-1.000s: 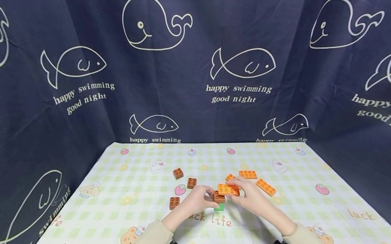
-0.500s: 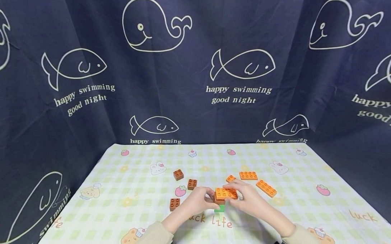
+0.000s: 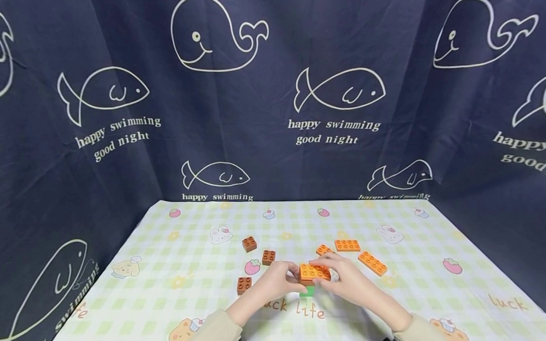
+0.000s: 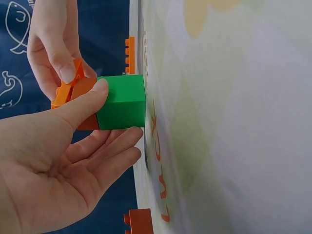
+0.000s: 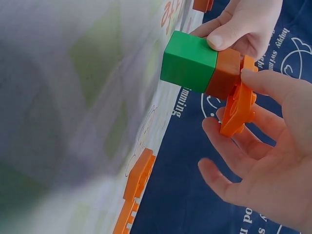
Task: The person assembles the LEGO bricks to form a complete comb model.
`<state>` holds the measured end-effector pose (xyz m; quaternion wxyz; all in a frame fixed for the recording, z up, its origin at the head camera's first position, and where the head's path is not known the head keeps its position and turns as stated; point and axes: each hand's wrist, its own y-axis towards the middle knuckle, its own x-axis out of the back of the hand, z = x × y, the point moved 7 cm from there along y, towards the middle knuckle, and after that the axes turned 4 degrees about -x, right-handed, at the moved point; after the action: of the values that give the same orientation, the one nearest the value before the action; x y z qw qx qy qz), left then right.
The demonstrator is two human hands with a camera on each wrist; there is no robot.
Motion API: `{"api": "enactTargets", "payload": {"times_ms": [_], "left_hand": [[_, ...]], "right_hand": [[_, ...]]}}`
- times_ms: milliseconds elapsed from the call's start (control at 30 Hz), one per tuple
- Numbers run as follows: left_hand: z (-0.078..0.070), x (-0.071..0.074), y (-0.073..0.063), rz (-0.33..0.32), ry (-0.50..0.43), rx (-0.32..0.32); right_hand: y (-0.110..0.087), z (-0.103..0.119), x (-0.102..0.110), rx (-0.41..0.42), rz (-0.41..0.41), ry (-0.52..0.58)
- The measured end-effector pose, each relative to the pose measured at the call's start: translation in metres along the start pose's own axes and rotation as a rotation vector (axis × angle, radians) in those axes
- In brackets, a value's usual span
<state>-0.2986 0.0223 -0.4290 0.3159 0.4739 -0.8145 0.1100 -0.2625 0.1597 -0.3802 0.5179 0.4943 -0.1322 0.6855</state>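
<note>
A green block (image 4: 122,102) stands on the table with a brown brick (image 5: 225,73) on top of it. My left hand (image 3: 277,279) grips this stack from the left, its thumb near the seam between the two. A flat orange brick (image 3: 313,271) lies on the brown one, sticking out to the right and slightly askew. The right hand (image 3: 346,276) pinches the orange brick between thumb and fingers. In the right wrist view, the orange brick's hollow underside overhangs the stack.
Three loose brown bricks lie to the left, one (image 3: 244,285) close to the left forearm. Orange bricks lie beyond the right hand, including one (image 3: 347,245) at the back and another (image 3: 372,263) to its right. A patterned cloth (image 3: 190,263) covers the table.
The orange brick has moved left and down with the right hand, from partly over the brown brick to covering its top. The left hand has stayed on the stack.
</note>
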Motion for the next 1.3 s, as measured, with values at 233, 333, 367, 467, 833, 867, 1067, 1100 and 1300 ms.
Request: {"api": "enactTargets", "payload": {"times_ms": [233,333,367,467,833,867,1067,1100,1300], "left_hand": [[0.001,0.000,0.000,0.004,-0.009,0.004],[0.001,-0.001,0.001,0.006,-0.014,0.004],[0.001,-0.001,0.001,0.007,-0.012,0.004],[0.001,-0.001,0.000,0.010,-0.009,0.001],[0.002,0.000,0.001,0.010,-0.002,0.008],[0.002,0.000,0.001,0.012,-0.002,0.013],[-0.001,0.000,0.000,0.016,0.015,0.019],[-0.001,0.001,0.001,0.015,0.017,0.019],[0.001,-0.001,0.000,0.016,-0.001,0.027]], "right_hand": [[0.002,-0.002,0.000,0.005,0.022,0.000],[0.004,-0.003,0.000,0.001,0.040,0.001],[0.005,-0.003,0.000,-0.001,0.047,0.003],[0.005,-0.003,0.000,-0.014,0.073,0.017],[0.009,-0.002,0.001,-0.007,0.111,0.011],[0.009,-0.003,0.001,-0.012,0.120,0.012],[0.010,-0.002,0.003,-0.006,0.130,-0.004],[0.010,-0.002,0.004,-0.001,0.127,-0.004],[0.010,-0.004,0.001,0.021,0.122,-0.002]]}}
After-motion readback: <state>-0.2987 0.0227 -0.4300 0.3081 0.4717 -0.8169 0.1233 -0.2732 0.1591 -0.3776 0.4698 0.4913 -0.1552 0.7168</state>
